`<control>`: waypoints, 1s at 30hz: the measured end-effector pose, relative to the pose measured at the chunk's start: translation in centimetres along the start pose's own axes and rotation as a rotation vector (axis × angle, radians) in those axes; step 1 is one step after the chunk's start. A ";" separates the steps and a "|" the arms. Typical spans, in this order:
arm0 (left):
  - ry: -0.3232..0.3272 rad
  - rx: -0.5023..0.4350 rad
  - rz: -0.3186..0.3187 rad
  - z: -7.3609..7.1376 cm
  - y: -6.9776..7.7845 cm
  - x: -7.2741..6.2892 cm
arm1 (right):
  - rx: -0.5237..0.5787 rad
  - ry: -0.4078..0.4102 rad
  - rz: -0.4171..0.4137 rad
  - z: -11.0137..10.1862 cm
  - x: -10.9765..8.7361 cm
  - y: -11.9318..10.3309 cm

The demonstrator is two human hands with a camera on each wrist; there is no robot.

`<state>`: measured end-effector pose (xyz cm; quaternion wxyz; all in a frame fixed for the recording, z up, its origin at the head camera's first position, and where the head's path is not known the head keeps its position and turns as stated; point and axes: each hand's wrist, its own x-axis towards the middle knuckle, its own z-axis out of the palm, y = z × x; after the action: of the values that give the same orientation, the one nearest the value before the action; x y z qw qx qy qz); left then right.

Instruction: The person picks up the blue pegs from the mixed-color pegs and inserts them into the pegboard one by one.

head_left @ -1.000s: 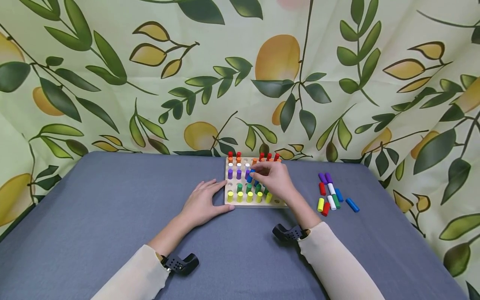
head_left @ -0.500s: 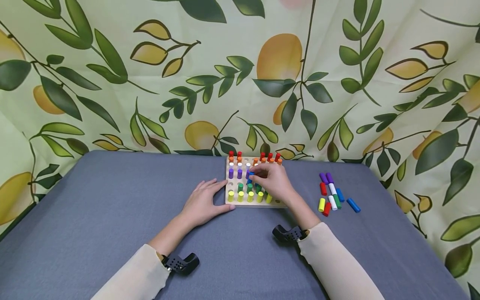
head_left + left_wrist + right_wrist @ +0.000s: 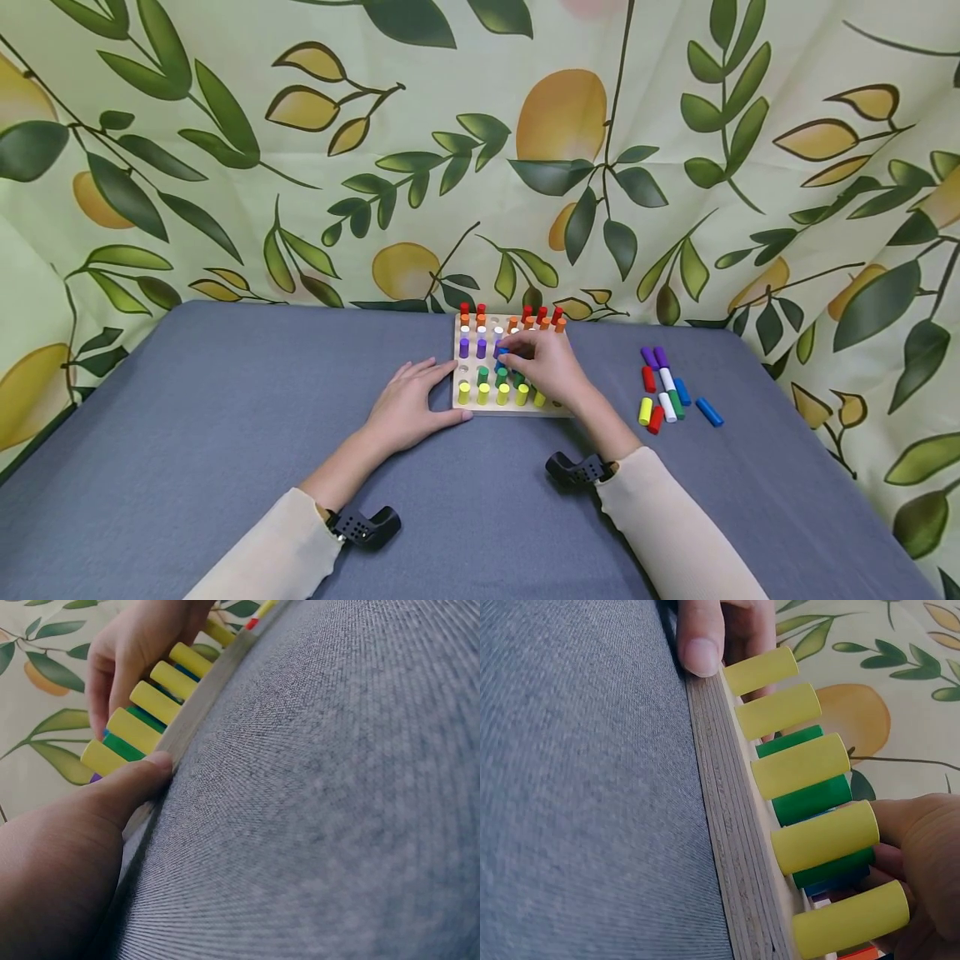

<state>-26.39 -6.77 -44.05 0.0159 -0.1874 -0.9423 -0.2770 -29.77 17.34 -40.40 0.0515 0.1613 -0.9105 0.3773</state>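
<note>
A wooden pegboard bears rows of coloured pegs, with yellow pegs along its near edge and green ones behind them. My right hand reaches over the board and pinches a blue peg between thumb and fingers. That peg stands upright just in front of the purple pegs; whether its lower end sits in a hole cannot be seen. My left hand rests at the board's left near corner, its thumb against the front edge and its straight fingers at the left side.
Several loose pegs lie to the right of the board, among them a blue peg, a yellow peg and purple pegs. A grey cloth covers the table. Behind it hangs a leaf-patterned curtain.
The blue peg in my right hand has come down slightly toward the board. My left hand has stayed in place at the corner.
</note>
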 end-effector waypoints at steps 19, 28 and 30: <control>-0.003 0.000 0.001 -0.1 0.1 -0.1 | -0.052 -0.061 0.001 0.0 -0.2 -0.4; -0.003 -0.003 0.001 -0.1 0.1 -0.1 | -0.089 -0.112 -0.022 -0.5 -0.2 -0.7; -0.004 -0.004 0.002 -0.1 0.1 -0.1 | -0.098 -0.128 -0.021 -0.7 -0.2 -0.8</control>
<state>-26.29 -6.79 -43.91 0.0141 -0.1888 -0.9416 -0.2783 -29.33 17.34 -39.45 0.0049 0.1921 -0.9276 0.3204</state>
